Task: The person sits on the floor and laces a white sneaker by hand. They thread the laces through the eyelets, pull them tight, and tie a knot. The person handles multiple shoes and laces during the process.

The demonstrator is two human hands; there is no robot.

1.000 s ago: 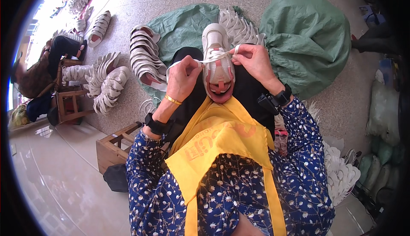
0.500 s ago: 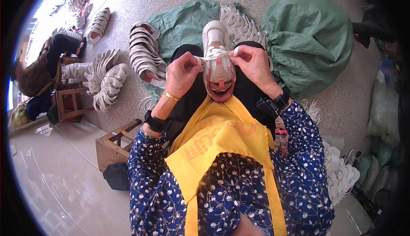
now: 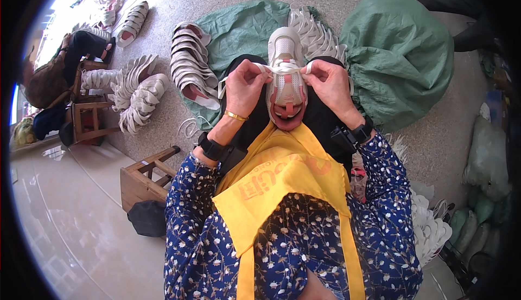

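Note:
A white, beige and pink sneaker (image 3: 286,45) rests between my knees, toe pointing away and its pink collar close to the yellow apron (image 3: 282,164). A white shoelace (image 3: 286,70) is drawn across the shoe's lacing area. My left hand (image 3: 247,87) pinches the lace left of the shoe, thumb against forefinger. On the other side, my right hand (image 3: 330,85) pinches the lace the same way. One loose lace end hangs beside each hand. Both hands sit level at the height of the lacing.
Stacked shoe uppers (image 3: 192,61) lie on a green sack (image 3: 239,23), with another row (image 3: 315,34) beyond the sneaker. A full green sack (image 3: 399,56) stands at right. A wooden stool (image 3: 144,183) is at left, and a seated person (image 3: 51,85) is farther left.
Both hands and the sneaker appear shifted slightly right in the picture. My left hand has come nearer to the lacing, and the lace is still pinched on both sides.

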